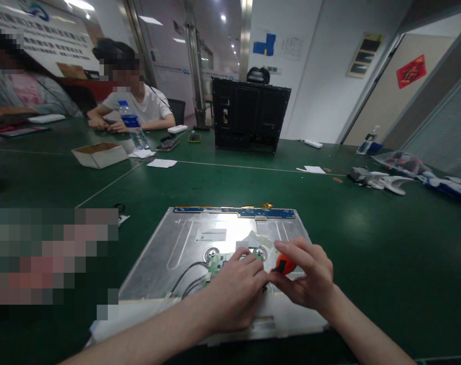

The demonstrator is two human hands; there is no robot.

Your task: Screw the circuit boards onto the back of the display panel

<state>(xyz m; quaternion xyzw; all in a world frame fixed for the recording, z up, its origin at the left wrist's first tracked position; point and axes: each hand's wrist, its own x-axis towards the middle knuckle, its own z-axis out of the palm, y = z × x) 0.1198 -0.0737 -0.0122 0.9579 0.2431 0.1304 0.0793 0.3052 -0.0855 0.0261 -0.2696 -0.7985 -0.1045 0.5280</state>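
A metal-backed display panel (150,274) lies on the green table in front of me, with a blue circuit strip (215,211) along its far edge. My right hand (310,274) is closed around the orange and black handle of a screwdriver (285,264), held over the panel's right half; its tip is hidden. My left hand (240,291) rests over a green circuit board (216,261), fingers curled and pressed together close to the screwdriver. What those fingers hold, if anything, is hidden. Black cables (188,276) run from the board to the left.
A black monitor housing (251,116) stands across the table (367,243). An open box (101,155), a water bottle (133,126) and phones lie left of it. Plastic-wrapped items (405,165) sit at right. Two people sit at far left; a pixelated patch covers the near left.
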